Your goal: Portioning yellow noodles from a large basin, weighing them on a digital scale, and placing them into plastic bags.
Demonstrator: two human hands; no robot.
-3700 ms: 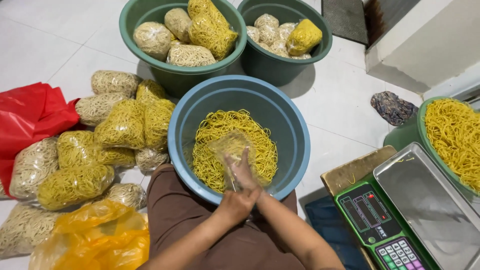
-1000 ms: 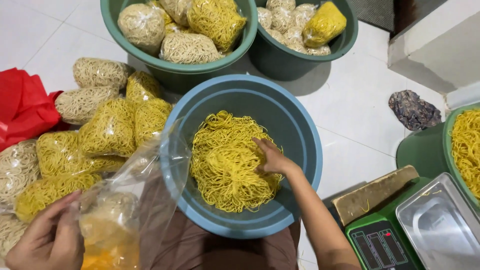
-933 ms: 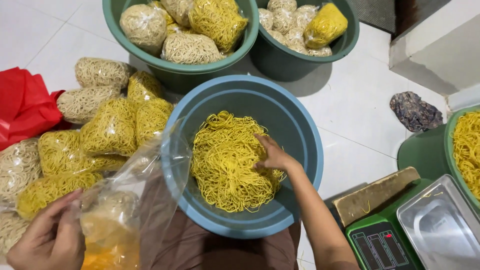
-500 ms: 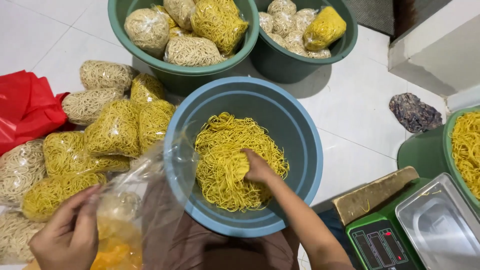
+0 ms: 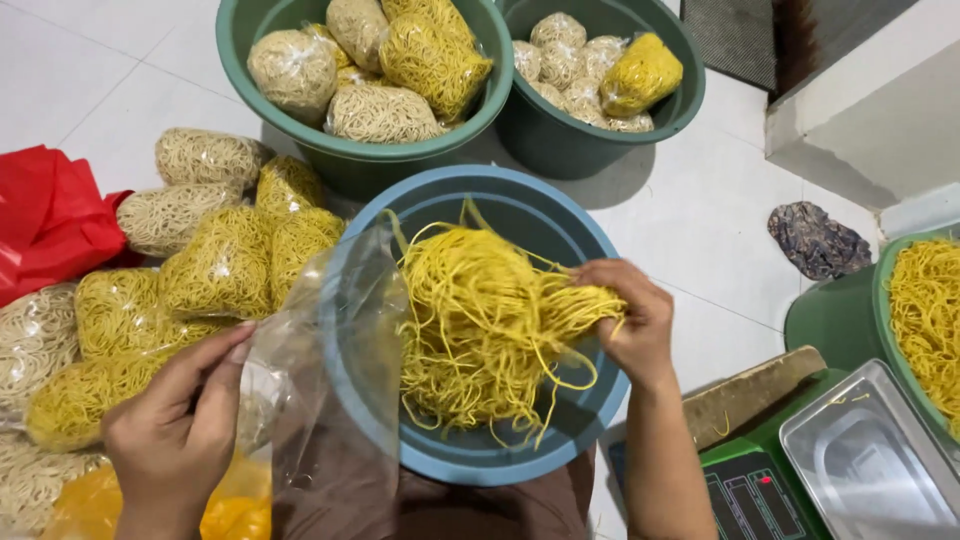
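My right hand (image 5: 632, 322) grips a big bunch of yellow noodles (image 5: 480, 320), lifted above the blue basin (image 5: 520, 215) in front of me. Loose strands hang down from the bunch. My left hand (image 5: 180, 430) pinches the edge of a clear plastic bag (image 5: 325, 370), held upright just left of the noodles with its mouth toward them.
Filled noodle bags (image 5: 215, 270) are piled on the white floor at left, beside a red bag (image 5: 50, 220). Two green basins (image 5: 350, 160) (image 5: 560, 140) at the back hold more bags. A green scale with a steel tray (image 5: 860, 460) and a green basin of noodles (image 5: 930, 320) stand at right.
My right hand has closed on a bunch of noodles in the blue basin and lifted it up toward the bag. My left hand has raised the clear bag nearer the basin.
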